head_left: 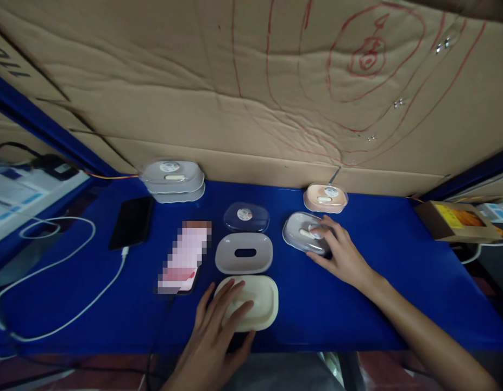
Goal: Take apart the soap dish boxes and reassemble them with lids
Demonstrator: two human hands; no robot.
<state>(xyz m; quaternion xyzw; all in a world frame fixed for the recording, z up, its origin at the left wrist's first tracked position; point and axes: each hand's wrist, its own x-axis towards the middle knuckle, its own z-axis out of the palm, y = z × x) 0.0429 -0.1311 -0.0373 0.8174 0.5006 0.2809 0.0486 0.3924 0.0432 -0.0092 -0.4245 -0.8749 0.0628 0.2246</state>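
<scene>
My left hand [222,320] reaches over a cream oval soap dish [268,307] near the table's front edge, its fingers bent over the inside and the thumb at the near rim. My right hand [339,252] grips the right end of a grey soap dish [296,233] with a clear lid, fingers on top and thumb along the near side. Between the hands lie a greyish oval tray with a slot [225,260] and, behind it, a clear lid [257,220] with a round sticker.
Two stacked lidded grey dishes [182,187] and a peach lidded dish [316,203] stand along the cardboard wall [186,108]. Left are a lit phone [186,255], a dark phone [131,222] and a looping white cable [88,320]. A cardboard box [447,231] sits right.
</scene>
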